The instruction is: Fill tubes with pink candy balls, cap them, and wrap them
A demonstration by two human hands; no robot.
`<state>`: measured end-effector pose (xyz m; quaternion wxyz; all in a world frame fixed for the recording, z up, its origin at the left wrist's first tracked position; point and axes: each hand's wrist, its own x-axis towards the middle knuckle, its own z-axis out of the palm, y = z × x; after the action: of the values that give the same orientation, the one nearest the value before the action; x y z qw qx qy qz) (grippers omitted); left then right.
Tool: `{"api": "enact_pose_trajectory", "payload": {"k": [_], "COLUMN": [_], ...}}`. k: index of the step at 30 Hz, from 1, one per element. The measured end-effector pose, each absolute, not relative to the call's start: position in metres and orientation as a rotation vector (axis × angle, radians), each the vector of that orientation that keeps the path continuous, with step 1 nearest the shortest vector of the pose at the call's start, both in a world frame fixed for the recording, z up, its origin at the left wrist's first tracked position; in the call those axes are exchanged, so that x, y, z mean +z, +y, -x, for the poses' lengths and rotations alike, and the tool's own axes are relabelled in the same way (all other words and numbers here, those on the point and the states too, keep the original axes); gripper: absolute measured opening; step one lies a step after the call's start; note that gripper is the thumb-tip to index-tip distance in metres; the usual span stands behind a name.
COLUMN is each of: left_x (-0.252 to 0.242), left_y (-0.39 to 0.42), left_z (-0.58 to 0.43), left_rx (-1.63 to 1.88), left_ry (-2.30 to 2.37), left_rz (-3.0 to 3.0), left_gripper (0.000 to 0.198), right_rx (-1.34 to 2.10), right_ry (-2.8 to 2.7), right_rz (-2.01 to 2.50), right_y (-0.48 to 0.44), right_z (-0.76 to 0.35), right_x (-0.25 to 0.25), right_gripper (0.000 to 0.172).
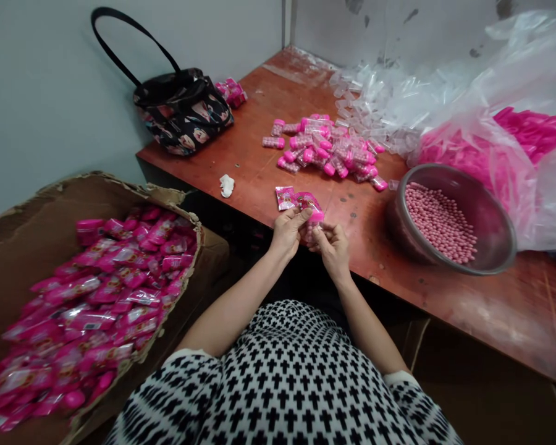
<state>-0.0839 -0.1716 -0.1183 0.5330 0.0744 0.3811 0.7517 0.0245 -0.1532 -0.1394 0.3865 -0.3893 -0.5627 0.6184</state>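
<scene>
Containers: a torn-rimmed cardboard box (23,216), left of the surface (254,161) and beyond its near left corner, holds a heap of glossy pink packets (115,278). A grey bowl (503,216) sits towards the right part of the near edge, partly filled with small pink beads (438,222). Behind it, against the far edge, a translucent bag (526,185) contains bright pink plastic pieces (532,133); to its left lies a spread of clear empty tubes (375,117). A pile of bead-filled bottles with pink caps (328,145) lies mid-surface. A floral handbag (185,117) stands at the near left corner.

Hands: both meet over the near edge, about midway along it, on one bead-filled bottle (315,217), its pink cap uppermost. Left hand (287,235): narrow, thumb and fingers pinching a printed pink wrapper (308,201) at the cap end. Right hand (334,250): fingers curled, thumb and fingertips closed on the lower, beaded part. A flat pink packet (285,198) lies just beyond the left hand; white crumpled tissue (227,185) farther left, near the same edge.

Labels: packets and wrapper carry print, too small and blurred to read.
</scene>
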Motion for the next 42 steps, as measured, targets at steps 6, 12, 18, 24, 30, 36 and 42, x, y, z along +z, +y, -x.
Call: {"api": "enact_pose_trajectory", "payload": {"k": [6, 12, 18, 24, 30, 36, 42], "left_x": [-0.118, -0.115, -0.118, -0.117, -0.118, -0.12, -0.118], "left_y": [-0.17, -0.169, -0.168, -0.17, -0.174, -0.173, -0.177], "left_z": [0.089, 0.095, 0.093, 0.09, 0.103, 0.099, 0.098], "left_rx": [1.665, 1.569, 1.637, 1.59, 1.416, 1.543, 1.479], "left_ry": [0.909, 0.973, 1.036, 0.992, 0.946, 1.008, 0.959], "left_rz": [-0.234, -0.316, -0.4, -0.301, -0.442, -0.36, -0.463], "left_gripper": [0.034, 0.03, 0.025, 0.027, 0.026, 0.033, 0.033], "right_rx": [1.505, 1.727, 1.516, 1.583, 1.714, 1.46, 1.756], "right_ry": [-1.453, -1.334, -1.418, -1.407, -1.327, -1.46, -1.272], "right_rz": [1.001, 0.959, 0.968, 0.935, 0.915, 0.938, 0.899], "right_y": [-0.153, -0.148, -0.145, -0.144, -0.144, -0.148, -0.148], "right_z": [-0.024, -0.026, -0.026, -0.025, -0.027, -0.023, -0.024], "right_x": [-0.139, -0.136, -0.137, -0.135, -0.136, -0.137, -0.135], "right_gripper": [0.032, 0.034, 0.032, 0.031, 0.03, 0.027, 0.028]}}
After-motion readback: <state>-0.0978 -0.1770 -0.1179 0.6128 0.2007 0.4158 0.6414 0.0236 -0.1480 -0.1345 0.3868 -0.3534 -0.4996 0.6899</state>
